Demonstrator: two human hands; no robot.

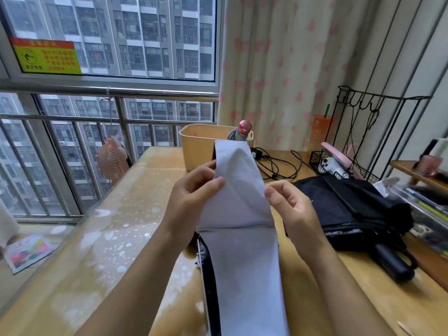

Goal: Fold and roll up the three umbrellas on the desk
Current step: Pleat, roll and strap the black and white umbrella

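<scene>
A pale lavender umbrella [244,243] with a black lining stands in front of me, one flat fabric panel raised above the wooden desk [135,226]. My left hand [194,192] pinches the panel's left edge between thumb and fingers. My right hand [288,204] pinches its right edge at about the same height. A black umbrella [349,209] lies loosely bundled on the desk to the right, its black handle [392,263] pointing toward me. A third umbrella with a pink cap [244,128] sticks up behind the panel.
A beige bin [201,146] stands at the back of the desk, with black cables [278,163] beside it. A black wire rack [358,141] holds small items at the right. An orange fan [112,158] hangs off the desk's left edge by the window railing.
</scene>
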